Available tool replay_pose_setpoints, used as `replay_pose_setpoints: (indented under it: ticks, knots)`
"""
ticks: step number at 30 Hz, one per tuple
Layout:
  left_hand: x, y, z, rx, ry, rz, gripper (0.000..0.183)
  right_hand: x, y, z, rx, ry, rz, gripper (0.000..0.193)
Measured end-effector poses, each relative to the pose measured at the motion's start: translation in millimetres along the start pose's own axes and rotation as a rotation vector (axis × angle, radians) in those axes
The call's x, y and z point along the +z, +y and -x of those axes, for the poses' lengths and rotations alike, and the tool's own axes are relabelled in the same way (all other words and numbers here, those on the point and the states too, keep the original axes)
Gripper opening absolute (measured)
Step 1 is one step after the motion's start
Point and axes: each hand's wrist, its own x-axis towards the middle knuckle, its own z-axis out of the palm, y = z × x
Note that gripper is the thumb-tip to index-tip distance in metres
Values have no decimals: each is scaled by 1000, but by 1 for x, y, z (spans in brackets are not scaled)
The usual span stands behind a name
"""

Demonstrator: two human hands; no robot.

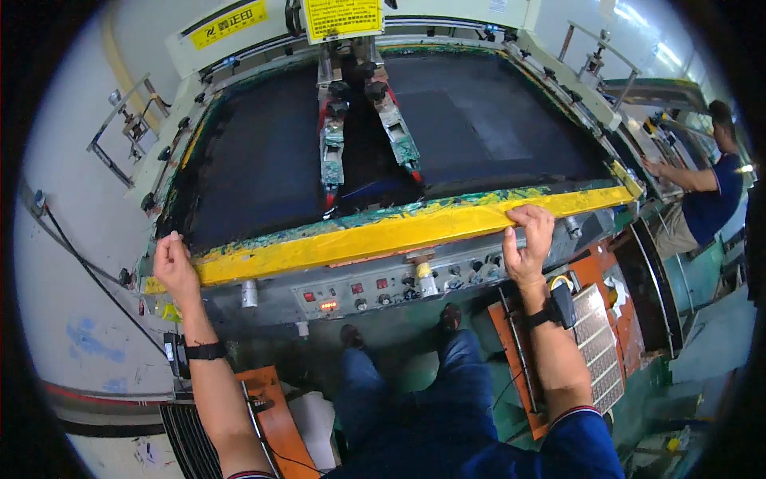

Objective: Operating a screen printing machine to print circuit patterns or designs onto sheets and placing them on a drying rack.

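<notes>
The right hand (533,239) grasps the yellow front bar (359,244) right of its middle, while the left hand (177,270) curls at the bar's left end, whether gripping cannot be told. Behind the bar lies a dark framed screen (255,156) under two paint-smeared metal arms (332,152); a control panel (341,295) sits below, a co-worker (708,195) far right.
</notes>
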Motion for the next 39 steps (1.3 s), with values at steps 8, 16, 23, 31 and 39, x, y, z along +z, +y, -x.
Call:
replay_pose_setpoints:
  ticks: [8,16,23,31,39]
  knots:
    - [2,-1,2,-51,-8,6,23,-39,-35,-14,853,201,-1724,77]
    - [-1,-5,-1,-52,-42,9,21,-38,-29,-17,850,76,-1712,56]
    - [-2,-9,3,59,-10,-56,15,-18,14,-20,413,-123,-204,14]
    - [1,4,2,-2,17,12,20,8,23,-8,-1,-23,-56,7]
    - [1,0,2,50,0,53,17,4,20,-7,27,-39,-55,3]
